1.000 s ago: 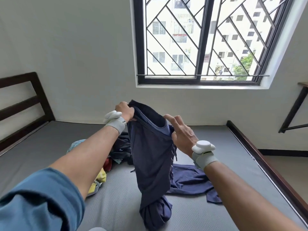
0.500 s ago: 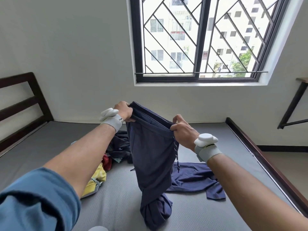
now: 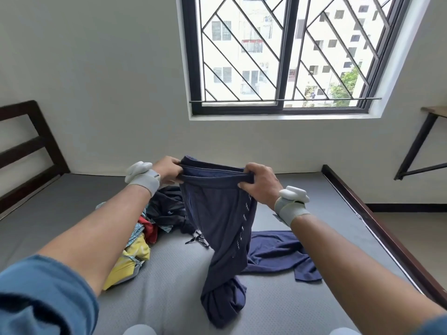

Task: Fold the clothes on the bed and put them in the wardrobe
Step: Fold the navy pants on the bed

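I hold a pair of navy trousers (image 3: pixel 220 223) up over the bed by the waistband. My left hand (image 3: pixel 168 170) grips the waistband's left end and my right hand (image 3: pixel 260 184) grips its right end, so the band is stretched flat between them. The legs hang down and bunch on the grey mattress (image 3: pixel 169 281). Another navy garment (image 3: pixel 278 252) lies flat on the mattress behind the trousers, to the right. A pile of clothes (image 3: pixel 145 235) in black, red, teal and yellow sits to the left under my left forearm.
A dark wooden headboard (image 3: pixel 26 151) stands at the left and a dark bed rail (image 3: pixel 377 221) runs along the right. The barred window (image 3: pixel 280 56) is in the wall ahead. A wall shelf bracket (image 3: pixel 420 146) hangs at the far right. No wardrobe is in view.
My hands moved apart along the waistband and pulled it taut and level. My right hand, earlier with fingers loose on the fabric, now grips the band's right end.
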`<state>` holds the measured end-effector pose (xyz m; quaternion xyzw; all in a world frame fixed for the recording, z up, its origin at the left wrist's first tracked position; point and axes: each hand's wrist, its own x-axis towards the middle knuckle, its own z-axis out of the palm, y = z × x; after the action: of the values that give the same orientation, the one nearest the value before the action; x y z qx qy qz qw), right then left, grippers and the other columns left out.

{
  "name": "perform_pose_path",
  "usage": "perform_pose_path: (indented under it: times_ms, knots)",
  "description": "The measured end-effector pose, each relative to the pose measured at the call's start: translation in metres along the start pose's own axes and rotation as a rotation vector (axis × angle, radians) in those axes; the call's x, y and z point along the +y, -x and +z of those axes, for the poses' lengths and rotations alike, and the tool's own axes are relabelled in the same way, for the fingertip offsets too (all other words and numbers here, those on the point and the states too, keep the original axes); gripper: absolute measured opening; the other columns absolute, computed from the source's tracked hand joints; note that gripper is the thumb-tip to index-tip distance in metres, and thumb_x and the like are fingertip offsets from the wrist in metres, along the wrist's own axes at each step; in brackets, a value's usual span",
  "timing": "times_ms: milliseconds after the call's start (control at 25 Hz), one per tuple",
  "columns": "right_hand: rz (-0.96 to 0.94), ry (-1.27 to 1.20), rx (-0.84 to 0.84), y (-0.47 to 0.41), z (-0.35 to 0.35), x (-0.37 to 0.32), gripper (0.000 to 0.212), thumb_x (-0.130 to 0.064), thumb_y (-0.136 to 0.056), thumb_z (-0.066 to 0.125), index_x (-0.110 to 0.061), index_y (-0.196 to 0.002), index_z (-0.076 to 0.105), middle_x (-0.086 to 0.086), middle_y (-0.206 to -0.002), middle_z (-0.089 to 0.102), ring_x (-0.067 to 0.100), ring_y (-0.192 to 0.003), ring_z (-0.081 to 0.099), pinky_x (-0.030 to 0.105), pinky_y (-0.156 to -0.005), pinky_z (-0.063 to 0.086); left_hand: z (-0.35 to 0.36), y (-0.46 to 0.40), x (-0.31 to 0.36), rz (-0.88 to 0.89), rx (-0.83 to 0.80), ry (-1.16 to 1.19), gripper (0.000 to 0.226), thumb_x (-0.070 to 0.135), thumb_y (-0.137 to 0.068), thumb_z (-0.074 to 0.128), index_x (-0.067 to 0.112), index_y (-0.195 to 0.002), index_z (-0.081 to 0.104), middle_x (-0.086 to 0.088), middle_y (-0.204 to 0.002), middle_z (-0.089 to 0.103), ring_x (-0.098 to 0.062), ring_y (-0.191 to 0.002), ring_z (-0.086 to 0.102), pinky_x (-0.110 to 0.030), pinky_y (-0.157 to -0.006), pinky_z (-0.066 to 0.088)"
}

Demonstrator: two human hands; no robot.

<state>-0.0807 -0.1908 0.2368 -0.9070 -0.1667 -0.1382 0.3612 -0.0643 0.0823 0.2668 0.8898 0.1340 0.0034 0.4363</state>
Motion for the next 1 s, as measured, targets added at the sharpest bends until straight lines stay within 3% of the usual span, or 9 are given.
perform_pose_path:
  times_ms: [120, 200, 280, 320, 440, 560, 760, 920, 1000]
  knots:
    - [0.027, -0.068, -0.012, -0.005, 0.003, -0.006, 0.027, -0.016, -0.073, 0.069, -0.026, -0.084, 0.048, 0.002, -0.089, 0.058, 0.021, -0.075, 0.051, 0.027, -0.062, 0.039, -0.002, 0.008, -0.005, 0.024, -0.051, 0.001, 0.008, 0.016, -0.085, 0.063, 0.021, -0.088, 0.068, -0.006, -0.096, 0.066, -0.018, -0.088, 0.060, -0.032, -0.081, 0.046]
    - [0.009, -0.059, -0.016, -0.007, 0.004, -0.008, 0.028, -0.013, -0.072, 0.067, -0.027, -0.085, 0.046, 0.003, -0.088, 0.058, 0.022, -0.071, 0.050, 0.026, -0.056, 0.039, -0.002, 0.009, -0.010, 0.133, -0.165, -0.082, 0.045, 0.041, -0.076, 0.074, 0.021, -0.115, 0.063, -0.005, -0.120, 0.062, -0.019, -0.108, 0.057, -0.033, -0.095, 0.045]
    - [-0.015, -0.045, -0.018, -0.010, 0.008, -0.012, 0.029, -0.011, -0.071, 0.064, -0.028, -0.083, 0.045, 0.004, -0.086, 0.058, 0.023, -0.069, 0.051, 0.026, -0.052, 0.041, 0.012, 0.014, -0.004, 0.340, -0.254, -0.267, 0.095, 0.068, -0.059, 0.074, 0.031, -0.140, 0.040, 0.003, -0.144, 0.043, -0.014, -0.131, 0.041, -0.034, -0.112, 0.032]
    - [-0.019, -0.045, -0.024, -0.012, 0.010, -0.015, 0.029, -0.011, -0.070, 0.063, -0.029, -0.083, 0.045, 0.005, -0.085, 0.059, 0.024, -0.068, 0.052, 0.026, -0.051, 0.043, 0.027, 0.018, 0.003, 0.452, -0.279, -0.339, 0.105, 0.072, -0.055, 0.073, 0.035, -0.144, 0.031, 0.008, -0.149, 0.037, -0.010, -0.135, 0.035, -0.032, -0.114, 0.028]
    - [-0.023, -0.031, -0.029, -0.015, 0.014, -0.021, 0.031, -0.013, -0.065, 0.061, -0.032, -0.083, 0.044, 0.007, -0.086, 0.061, 0.027, -0.073, 0.056, 0.033, -0.058, 0.050, 0.072, 0.028, 0.026, 0.611, -0.282, -0.308, 0.075, 0.047, -0.062, 0.083, 0.035, -0.127, 0.046, 0.011, -0.119, 0.061, -0.010, -0.114, 0.057, -0.020, -0.088, 0.044]
    - [-0.038, -0.027, -0.041, -0.013, 0.006, -0.013, 0.033, -0.013, -0.065, 0.065, -0.031, -0.085, 0.045, 0.006, -0.084, 0.062, 0.027, -0.072, 0.056, 0.035, -0.060, 0.050, 0.083, 0.022, 0.039, 0.638, -0.189, -0.361, 0.027, 0.029, -0.074, 0.078, 0.027, -0.093, 0.058, 0.006, -0.084, 0.061, -0.023, -0.093, 0.061, -0.025, -0.068, 0.039]
    - [-0.093, -0.289, -0.124, -0.008, -0.003, -0.003, 0.046, -0.019, -0.070, 0.079, -0.021, -0.104, 0.048, 0.002, -0.091, 0.067, 0.016, -0.074, 0.061, 0.027, -0.067, 0.051, 0.065, 0.023, 0.038, 0.915, -0.167, -0.536, 0.031, 0.046, -0.079, 0.069, 0.019, -0.089, 0.057, 0.004, -0.083, 0.059, -0.019, -0.080, 0.055, -0.031, -0.067, 0.037]
    - [0.367, -0.683, -0.209, 0.009, 0.025, 0.028, 0.048, -0.056, -0.085, 0.062, -0.013, -0.106, 0.058, 0.004, -0.099, 0.064, 0.020, -0.091, 0.063, 0.036, -0.069, 0.058, 0.041, 0.022, 0.035, 1.035, 0.015, -0.685, 0.036, 0.057, -0.086, 0.054, 0.021, -0.084, 0.048, 0.006, -0.072, 0.051, -0.022, -0.070, 0.051, -0.032, -0.062, 0.036]
    - [0.663, -0.683, -0.266, 0.024, 0.061, 0.054, 0.044, -0.052, -0.093, 0.052, -0.009, -0.097, 0.056, 0.010, -0.090, 0.058, 0.024, -0.080, 0.059, 0.036, -0.065, 0.054, 0.032, 0.020, 0.034, 1.080, 0.042, -0.688, 0.047, 0.064, -0.084, 0.044, 0.018, -0.089, 0.053, 0.002, -0.078, 0.056, -0.020, -0.076, 0.053, -0.032, -0.066, 0.042]
